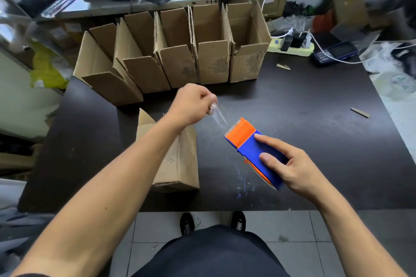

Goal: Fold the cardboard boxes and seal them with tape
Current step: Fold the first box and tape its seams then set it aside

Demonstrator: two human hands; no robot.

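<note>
From the head camera I look down on a dark table with both bare arms reaching over it. My right hand grips a blue and orange tape dispenser, thumb lying across its blue side and fingers wrapped round the far side, held above the table with the orange toothed end pointing up and to the left. My left hand is raised just beyond it, fingers curled and pinching the free end of a strip of clear tape, which stretches from those fingertips down to the dispenser's orange end.

Under my left forearm a cardboard box stands on the table near its front edge, with one flap sticking up at its far left corner. I cannot tell whether its top is closed, since the arm covers it.

Along the back of the table stands a row of open boxes, side by side and touching, flaps upright; the leftmost ones lean to the left.

To the right at the back lie a pale power strip with plugs and white cables, and a dark handheld device beside it. A thin cardboard scrap lies near the right edge.
</note>
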